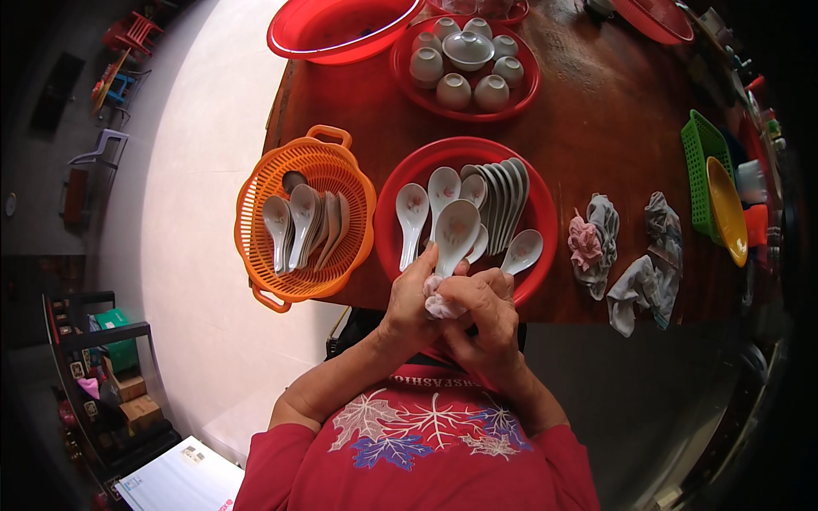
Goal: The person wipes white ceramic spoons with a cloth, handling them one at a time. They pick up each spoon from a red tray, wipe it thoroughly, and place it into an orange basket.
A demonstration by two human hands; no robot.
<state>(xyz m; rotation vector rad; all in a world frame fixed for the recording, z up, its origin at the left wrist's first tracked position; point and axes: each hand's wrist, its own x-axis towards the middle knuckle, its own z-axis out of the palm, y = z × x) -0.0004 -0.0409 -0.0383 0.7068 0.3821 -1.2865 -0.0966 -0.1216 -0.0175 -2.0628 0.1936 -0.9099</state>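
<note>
My left hand (409, 300) grips a white ceramic soup spoon (457, 230) with a floral print, its bowl pointing away from me. A pale pink cloth (442, 303) is bunched around the handle, pinched by my right hand (489, 306). Beneath and beyond the spoon, a round red plastic tray (545, 211) holds several more such spoons, some nested in a row (508, 198). An orange plastic colander (255, 185) at the left contains several stacked ceramic spoons (301, 223) and a dark metal spoon or ladle (294, 181).
Another red tray (409, 96) bears upturned white cups around a lidded bowl (468, 50). A red basin (339, 38) stands at the far left corner. Crumpled cloths (658, 274), a green basket (700, 179) and a yellow dish (726, 211) lie right. The wooden table's near edge is before me.
</note>
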